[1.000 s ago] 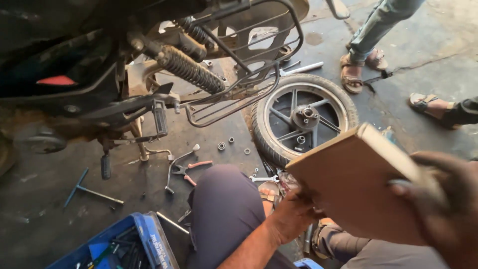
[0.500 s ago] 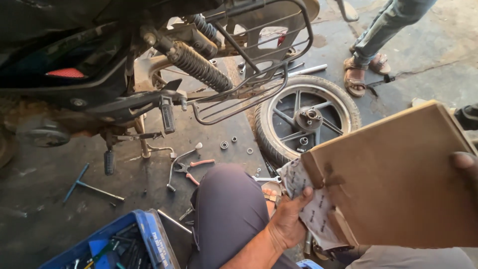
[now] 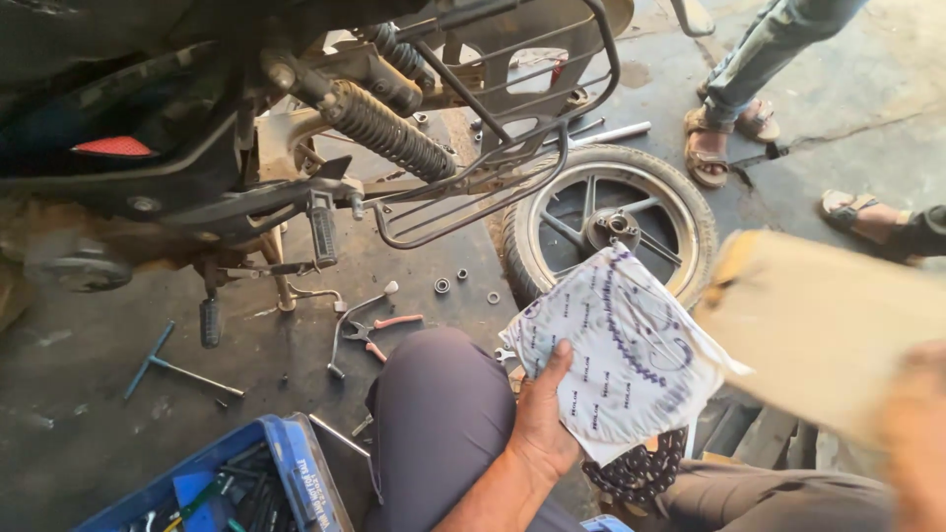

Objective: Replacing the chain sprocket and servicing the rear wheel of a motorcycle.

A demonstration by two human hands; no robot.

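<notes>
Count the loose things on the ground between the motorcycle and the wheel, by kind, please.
T-handle wrench: 1
Pliers with red handles: 1
Bent metal tool: 1
Small metal rings: 3
Total: 6

A see-through plastic bag with a white sheet and purple print inside sits just below the wheel, held by the left hand. Right of the bag is a plain brown cardboard box, blurry, touching the right hand.
</notes>
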